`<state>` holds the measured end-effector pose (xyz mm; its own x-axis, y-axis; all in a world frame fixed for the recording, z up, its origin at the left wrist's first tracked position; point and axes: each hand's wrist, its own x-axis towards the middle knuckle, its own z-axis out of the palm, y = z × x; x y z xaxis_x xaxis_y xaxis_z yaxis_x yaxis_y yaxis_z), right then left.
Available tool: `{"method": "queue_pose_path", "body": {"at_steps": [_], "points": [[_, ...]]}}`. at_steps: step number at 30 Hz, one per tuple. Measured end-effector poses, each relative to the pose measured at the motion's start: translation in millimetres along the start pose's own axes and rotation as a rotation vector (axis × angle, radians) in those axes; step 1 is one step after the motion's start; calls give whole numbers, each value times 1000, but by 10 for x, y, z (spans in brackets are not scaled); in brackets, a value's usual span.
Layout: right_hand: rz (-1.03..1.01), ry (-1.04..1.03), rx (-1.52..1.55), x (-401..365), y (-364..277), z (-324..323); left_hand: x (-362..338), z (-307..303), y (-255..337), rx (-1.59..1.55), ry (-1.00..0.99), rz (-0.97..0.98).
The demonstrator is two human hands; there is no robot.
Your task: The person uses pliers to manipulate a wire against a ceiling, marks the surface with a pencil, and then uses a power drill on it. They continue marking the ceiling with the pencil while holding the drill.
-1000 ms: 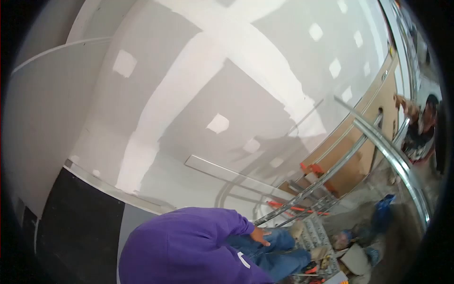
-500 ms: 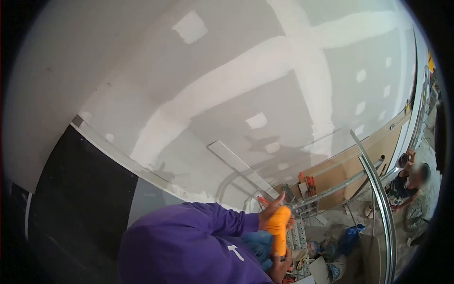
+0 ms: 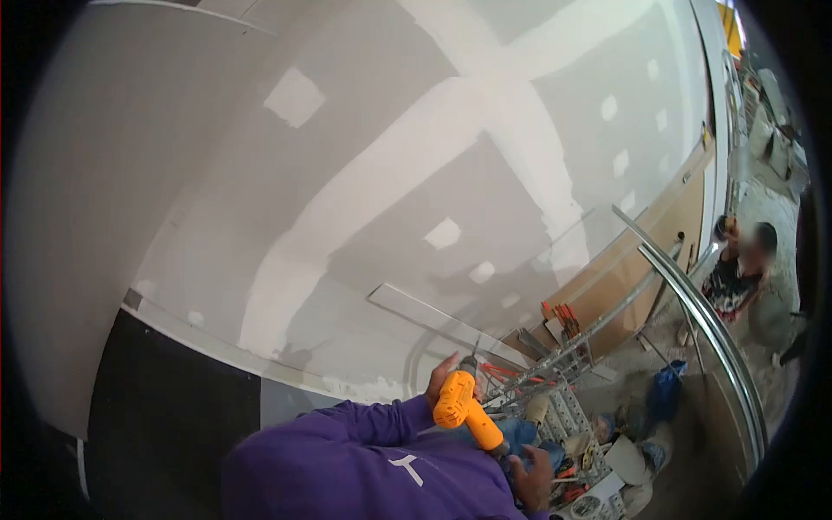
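Observation:
An orange power drill [image 3: 468, 407] is tilted in front of my purple-sleeved torso, its dark chuck and thin bit pointing up toward the wall. My left hand [image 3: 440, 380] is closed around the drill's front near the chuck, its fingers partly hidden behind the body. Just off the dark lower end of the handle, my right hand [image 3: 530, 479] has its fingers apart and appears to hold nothing. Below the hands lies a perforated metal platform [image 3: 568, 414] with tools scattered over it.
A plasterboard wall [image 3: 399, 208] with white filler bands rises ahead. Curved metal rails [image 3: 706, 325] stand at the right. Another person [image 3: 737, 269] is lower down beyond them. Orange-handled tools [image 3: 562, 319] and a blue bag [image 3: 666, 390] are nearby. A black panel [image 3: 173, 407] is at left.
The drill has swung from nearly upright to tilted, and its bit now shows. My right hand has come away from the handle while my left keeps hold. The view has shifted.

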<state>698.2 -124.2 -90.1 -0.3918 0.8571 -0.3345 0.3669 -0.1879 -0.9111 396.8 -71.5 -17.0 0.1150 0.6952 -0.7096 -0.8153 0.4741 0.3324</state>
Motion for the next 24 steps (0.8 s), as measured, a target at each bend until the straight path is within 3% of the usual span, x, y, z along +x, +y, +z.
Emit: {"method": "queue_pose_path", "body": {"at_steps": [1,3,6,9,11,13,15,16,17,18,19,20,23,24], "points": [[55,148,-199,-178,255,4,-28,23,59,10,11,16],[12,35,-634,-582,1142,111,-72,89,176,24,31,58],[526,148,-509,-952,757,142,-68,62,264,118,140,189],[848,185,-246,-846,940,306,-56,122,264,131,162,208],[619,189,-308,-892,977,219,-52,75,272,129,113,206],[607,59,-341,-847,1123,153,-47,73,285,175,159,207],[441,-105,-487,-911,1385,45,-58,195,305,225,212,277],[358,-188,-557,-1002,1447,-17,-101,215,349,236,148,216],[415,-481,-446,-954,1188,-306,-118,211,390,239,131,257],[487,-541,-338,-1017,1230,-439,-115,206,441,245,112,296],[805,-430,-41,-1067,901,-617,-130,180,495,245,92,333],[559,-1011,-276,-1197,2015,-387,-152,121,568,230,87,314],[500,-469,-347,-1028,1124,-518,-169,-88,776,240,91,367],[472,-313,-429,-943,1214,-301,-184,-144,843,211,106,343]]}}
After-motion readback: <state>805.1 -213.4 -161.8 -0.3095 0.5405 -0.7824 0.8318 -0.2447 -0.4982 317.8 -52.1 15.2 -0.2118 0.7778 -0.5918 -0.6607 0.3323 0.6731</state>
